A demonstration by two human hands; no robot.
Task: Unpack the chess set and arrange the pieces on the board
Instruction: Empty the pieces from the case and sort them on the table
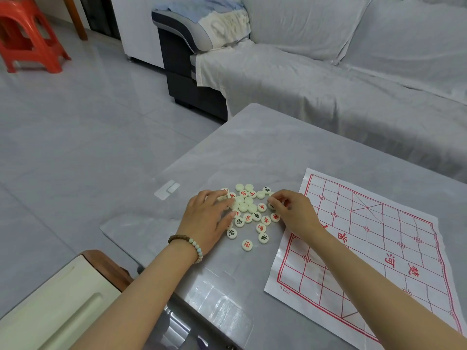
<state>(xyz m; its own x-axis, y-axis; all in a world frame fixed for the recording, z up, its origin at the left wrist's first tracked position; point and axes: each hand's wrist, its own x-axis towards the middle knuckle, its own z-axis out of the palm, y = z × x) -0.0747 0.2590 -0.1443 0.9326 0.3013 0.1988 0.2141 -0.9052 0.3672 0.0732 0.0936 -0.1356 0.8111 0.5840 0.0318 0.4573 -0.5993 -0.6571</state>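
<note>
Several round cream chess pieces point(249, 208) with red or black characters lie in a loose pile on the grey table point(265, 147), some face down. A white paper board point(374, 238) with a red grid lies flat to the right of the pile, with no pieces on it. My left hand point(207, 218), with a bead bracelet at the wrist, rests with straight fingers on the pile's left side. My right hand point(293, 210) is at the pile's right edge, its fingertips pinching one piece point(271, 205).
A grey covered sofa point(328, 79) runs behind the table. A red plastic stool point(27, 39) stands on the tiled floor at far left. A clear plastic lid point(168, 189) lies left of the pile. A cream and wood chair point(63, 299) is at the lower left.
</note>
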